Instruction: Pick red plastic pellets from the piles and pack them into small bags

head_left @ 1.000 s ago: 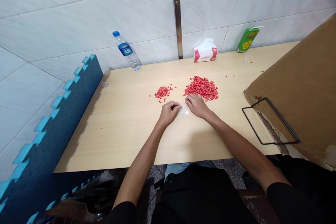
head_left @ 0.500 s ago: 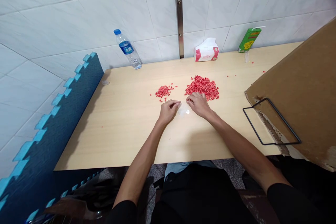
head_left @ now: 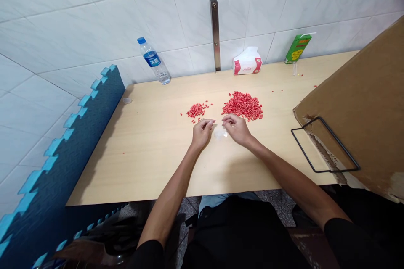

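My left hand (head_left: 202, 130) is pinched closed just below the smaller pile of red pellets (head_left: 196, 110). Its thumb and forefinger point right; anything between them is too small to make out. Facing it, my right hand (head_left: 236, 127) is also in a pinch, at the lower edge of the larger pile of red pellets (head_left: 242, 105). What its fingertips hold, if anything, I cannot make out. Between and slightly below the two hands, small clear plastic pieces (head_left: 220, 133) lie on the table (head_left: 151, 143).
A water bottle (head_left: 154, 61), a tissue pack (head_left: 248, 62) and a green drink carton (head_left: 297, 48) stand along the tiled wall. On the right is a cardboard box (head_left: 356, 105) with a black wire frame (head_left: 339, 145). Blue foam matting (head_left: 85, 134) borders the left side.
My right hand has drawn slightly down and left from the larger pile, its fingers now curled in a pinch. My left hand has shifted only a little.
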Available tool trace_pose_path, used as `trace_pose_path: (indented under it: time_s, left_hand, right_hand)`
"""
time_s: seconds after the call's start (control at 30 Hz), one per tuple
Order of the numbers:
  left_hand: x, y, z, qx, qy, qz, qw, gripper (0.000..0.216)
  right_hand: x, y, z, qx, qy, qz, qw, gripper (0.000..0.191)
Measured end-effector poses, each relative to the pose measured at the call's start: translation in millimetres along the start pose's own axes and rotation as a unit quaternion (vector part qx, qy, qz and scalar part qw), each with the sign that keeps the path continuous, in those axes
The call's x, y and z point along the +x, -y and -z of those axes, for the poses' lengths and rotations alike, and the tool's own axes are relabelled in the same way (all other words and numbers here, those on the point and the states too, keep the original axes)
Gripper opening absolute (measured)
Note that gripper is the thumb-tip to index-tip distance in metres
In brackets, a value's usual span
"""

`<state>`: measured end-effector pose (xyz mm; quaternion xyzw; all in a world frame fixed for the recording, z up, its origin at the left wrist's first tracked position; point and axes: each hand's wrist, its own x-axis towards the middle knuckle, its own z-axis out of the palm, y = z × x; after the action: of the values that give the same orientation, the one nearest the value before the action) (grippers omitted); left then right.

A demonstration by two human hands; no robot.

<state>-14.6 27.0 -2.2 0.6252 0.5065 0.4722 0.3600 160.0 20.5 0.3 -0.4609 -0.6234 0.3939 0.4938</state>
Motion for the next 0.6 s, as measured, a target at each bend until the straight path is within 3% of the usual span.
trace_pose_path:
  time_s: [0.13,0.3,0.6]
  left_hand:
    - [-3.5,-3.7,-2.2,0.029,-0.006,-0.043,0.999,0.023]
    - [-5.3,-7.0,-6.3,0.040,-0.015,-0.072,0.996,0.021]
    - [-8.8,-8.8,-6.9,0.106,-0.065,-0.100,0.987,0.013]
  right_hand:
    - [-3.3,4.3,-5.2,0.025,0.077,-0.043,0.996,0.026]
    - [-4.7,8.7,-7.1,0.016,0.074,-0.046,0.996,0.030]
    - [-5.4,8.7,-10.4,0.128,0.110,-0.091,0.981,0.034]
